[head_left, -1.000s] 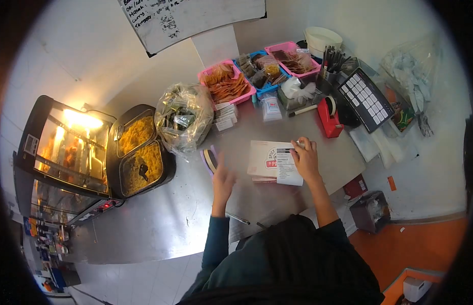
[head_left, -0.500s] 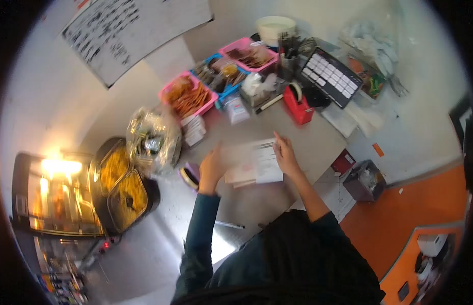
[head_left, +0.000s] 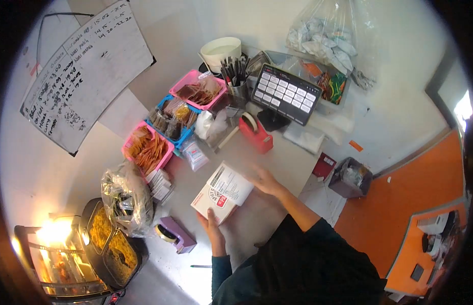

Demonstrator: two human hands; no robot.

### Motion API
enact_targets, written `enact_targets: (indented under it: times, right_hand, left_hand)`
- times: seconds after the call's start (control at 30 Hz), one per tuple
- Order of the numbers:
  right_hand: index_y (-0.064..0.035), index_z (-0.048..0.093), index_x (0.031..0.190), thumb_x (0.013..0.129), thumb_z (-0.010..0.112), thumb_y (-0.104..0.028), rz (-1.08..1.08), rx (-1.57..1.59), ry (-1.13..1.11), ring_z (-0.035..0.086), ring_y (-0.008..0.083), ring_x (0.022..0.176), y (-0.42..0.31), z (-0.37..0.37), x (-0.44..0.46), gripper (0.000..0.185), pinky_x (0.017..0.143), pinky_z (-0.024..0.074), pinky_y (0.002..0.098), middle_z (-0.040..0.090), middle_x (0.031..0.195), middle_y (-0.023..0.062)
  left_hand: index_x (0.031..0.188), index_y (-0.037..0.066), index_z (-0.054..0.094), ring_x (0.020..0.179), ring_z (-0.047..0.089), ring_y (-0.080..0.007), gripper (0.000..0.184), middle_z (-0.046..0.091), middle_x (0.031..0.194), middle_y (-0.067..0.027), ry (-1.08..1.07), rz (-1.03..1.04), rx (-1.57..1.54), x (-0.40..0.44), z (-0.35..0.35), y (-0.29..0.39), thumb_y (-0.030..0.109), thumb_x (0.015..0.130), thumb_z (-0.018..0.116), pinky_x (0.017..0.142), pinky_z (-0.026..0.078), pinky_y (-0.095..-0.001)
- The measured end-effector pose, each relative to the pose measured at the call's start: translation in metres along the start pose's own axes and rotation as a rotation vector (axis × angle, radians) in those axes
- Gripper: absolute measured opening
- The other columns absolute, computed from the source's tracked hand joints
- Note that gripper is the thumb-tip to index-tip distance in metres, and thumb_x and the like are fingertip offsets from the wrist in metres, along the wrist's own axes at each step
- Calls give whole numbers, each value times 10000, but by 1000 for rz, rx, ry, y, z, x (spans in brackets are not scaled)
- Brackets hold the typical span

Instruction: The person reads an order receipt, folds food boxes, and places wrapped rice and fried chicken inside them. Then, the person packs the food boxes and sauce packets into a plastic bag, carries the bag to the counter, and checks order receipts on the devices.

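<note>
While the left hand [head_left: 213, 231] has its thumb on top of the printed box [head_left: 203, 203], its fingers look closed around the near side, probably to keep it steady with the logo up. The right hand [head_left: 267, 181] is at the other side, fingers loosely open and pretty much straight. They're blurry, so I can't tell if they touch the paper slip [head_left: 231, 183]. That slip lies over part of the box, print up, which I'd guess keeps it readable. The box is over the tabletop [head_left: 292, 162], toward the near edge, between the red tape dispenser [head_left: 257, 140] and the purple tape dispenser [head_left: 183, 236], both handy there. Can't say if it's fully lifted.

Compared with a second ago, the box has turned at an angle, the left hand has gone from apart to gripping it, and the right has come off the slip's top. The whole view has swung too.
</note>
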State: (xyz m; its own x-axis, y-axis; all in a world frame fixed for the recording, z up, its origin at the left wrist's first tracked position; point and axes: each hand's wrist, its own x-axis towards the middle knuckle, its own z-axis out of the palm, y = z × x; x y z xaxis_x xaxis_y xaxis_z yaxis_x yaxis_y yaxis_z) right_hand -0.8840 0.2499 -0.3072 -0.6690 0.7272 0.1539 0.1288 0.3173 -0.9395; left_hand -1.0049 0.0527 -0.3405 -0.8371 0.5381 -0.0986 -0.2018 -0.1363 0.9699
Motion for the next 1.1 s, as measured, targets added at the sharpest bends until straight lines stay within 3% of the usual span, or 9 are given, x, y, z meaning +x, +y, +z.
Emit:
enact_targets:
  times: [0.03,0.13,0.2,0.27,0.33,0.47,0.83,1.03,1.1]
  right_hand:
    - [0,446,1123,745,622,-202,-157,-126,129,482,251,986,1,-22,12,463,844,369,321,497,1049,156]
    - [-25,479,1045,723,621,-154,-436,-417,632,455,313,981,15,-97,52,375,878,326,378,493,1000,140]
    - [-18,467,1044,734,599,-131,-417,-309,895,414,309,1021,40,-148,72,356,920,273,389,465,1024,147]
    - [1,398,1097,762,570,-129,-383,-327,1033,371,292,1060,69,-190,77,399,937,240,380,408,1098,153]
    - [17,322,1150,794,539,-137,-350,-297,1156,329,275,1093,92,-224,72,444,946,217,375,351,1156,153]
    - [18,287,1167,835,496,-164,-283,-545,1321,312,271,1094,135,-285,36,433,944,212,380,344,1146,153]
    - [31,423,1061,852,407,-64,86,-339,1069,476,216,871,204,-387,-17,230,773,391,326,473,990,131]
    - [35,486,945,783,425,16,-97,-488,710,481,286,903,190,-412,24,175,773,398,364,486,959,157]
    - [21,505,913,762,441,24,-212,-863,586,501,301,902,179,-424,36,164,764,414,376,510,957,158]
  left_hand:
    - [1305,6,158,1155,321,-220,690,277,1303,-136,191,-28,98,0,10,8,217,801,579,977,224,-327]
    - [1260,-1,244,1158,331,-266,611,320,1260,-162,399,624,662,14,66,54,108,763,581,991,199,-347]
    - [1191,-9,352,1134,369,-264,479,410,1181,-159,147,558,490,36,125,77,74,765,555,983,222,-344]
    - [1070,-1,497,943,528,-212,303,561,980,-106,-191,488,296,79,192,70,72,779,539,857,376,-313]
    - [1026,-18,525,914,532,-140,236,569,975,-92,-402,451,408,127,269,57,97,820,519,816,403,-265]
    - [1080,-12,519,924,530,-140,304,571,1013,-98,-373,516,326,230,384,-8,135,815,543,799,403,-252]
    - [935,4,622,762,572,-111,297,626,832,-59,-270,308,292,290,443,-10,250,770,628,649,434,-231]
    - [927,-4,628,729,555,-105,308,623,821,-58,-251,288,172,282,443,-6,256,762,637,640,428,-225]
    - [924,-6,629,718,549,-101,305,622,824,-59,-249,240,77,277,443,0,252,761,639,640,427,-223]
